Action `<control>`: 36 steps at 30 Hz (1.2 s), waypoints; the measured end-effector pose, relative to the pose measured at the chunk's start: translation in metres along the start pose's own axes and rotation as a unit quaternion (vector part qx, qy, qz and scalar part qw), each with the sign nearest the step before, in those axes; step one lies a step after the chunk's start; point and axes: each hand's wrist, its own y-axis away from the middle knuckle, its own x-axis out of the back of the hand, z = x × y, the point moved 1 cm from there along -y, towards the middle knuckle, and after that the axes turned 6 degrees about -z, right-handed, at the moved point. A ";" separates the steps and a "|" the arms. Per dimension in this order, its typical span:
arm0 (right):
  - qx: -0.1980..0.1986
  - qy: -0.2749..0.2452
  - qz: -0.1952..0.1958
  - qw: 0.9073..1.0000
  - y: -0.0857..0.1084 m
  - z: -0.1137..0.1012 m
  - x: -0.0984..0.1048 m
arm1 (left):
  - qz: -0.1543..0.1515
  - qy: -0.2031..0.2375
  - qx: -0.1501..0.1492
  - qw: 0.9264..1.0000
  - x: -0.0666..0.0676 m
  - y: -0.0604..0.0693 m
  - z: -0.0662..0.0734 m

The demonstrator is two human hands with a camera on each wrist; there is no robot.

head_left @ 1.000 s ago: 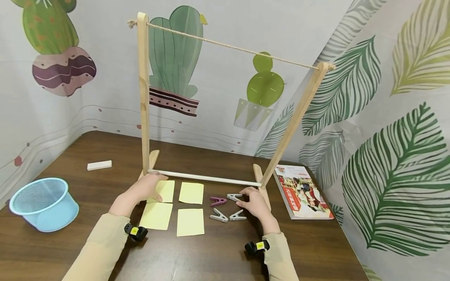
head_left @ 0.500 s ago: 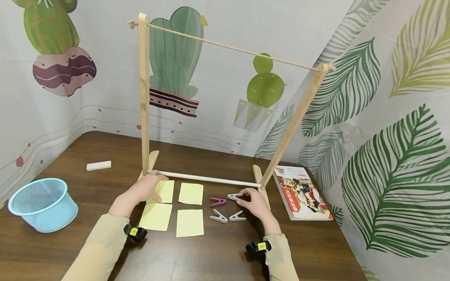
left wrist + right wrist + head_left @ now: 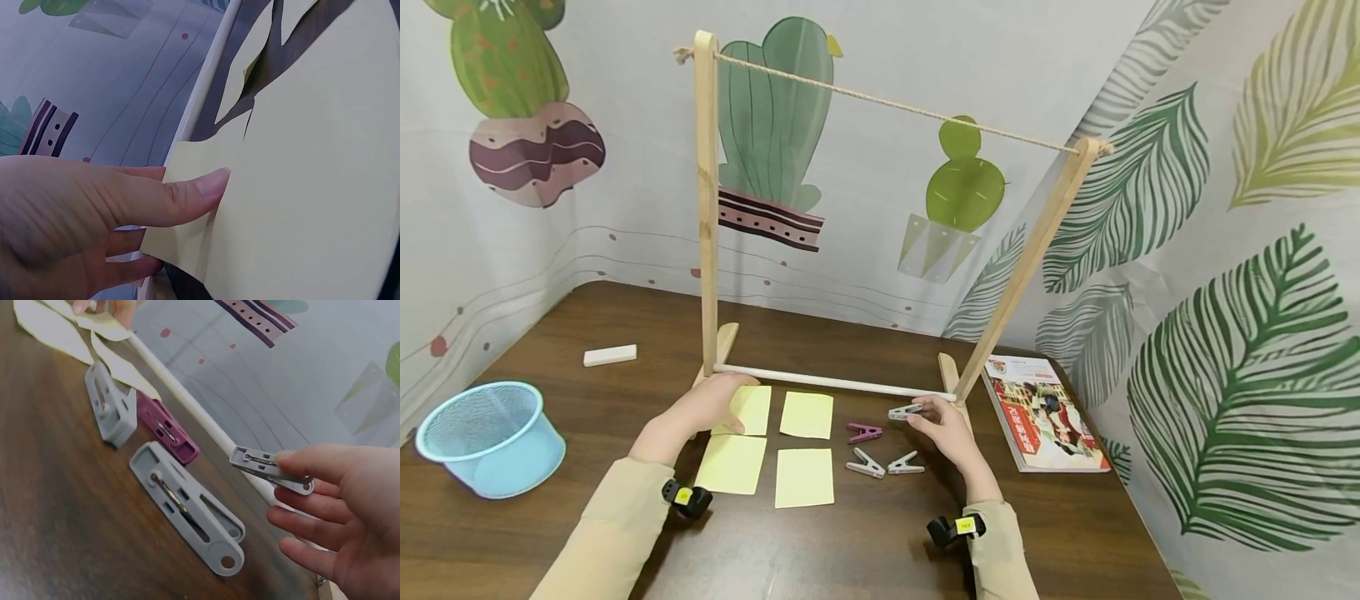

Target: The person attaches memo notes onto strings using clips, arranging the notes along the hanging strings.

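Grey clip point(image 3: 905, 412): in the head view it sits by the white rod's point(image 3: 842, 384) right end, in the right hand point(image 3: 947, 429).
Left wrist: the left hand point(image 3: 94, 219) pinches a yellow note point(image 3: 178, 240) near the rod, thumb on top.
Right wrist: the grip is nearly closed, thumb and finger on the clip.
Picking up seems in hand; next calls for steady lifting.

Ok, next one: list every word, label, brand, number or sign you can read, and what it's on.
Nothing can be quoted with certainty.
Book: characters on its red band, too blurred; emblem and print at its top, too small.
Left yellow tag: marks too small.
Right yellow tag: marks too small.
Notes and clips: no visible writing.
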 end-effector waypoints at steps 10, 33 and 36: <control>-0.028 -0.147 0.006 0.989 -0.001 0.001 -0.001 | 0.001 0.005 0.001 1.000 0.000 0.000 -0.002; -0.055 -0.234 0.017 0.970 -0.004 0.001 -0.007 | 0.039 0.032 0.005 0.999 0.010 0.002 0.001; -0.051 -0.239 0.025 0.969 -0.003 0.000 -0.008 | 0.038 0.039 0.010 0.998 0.012 0.003 0.002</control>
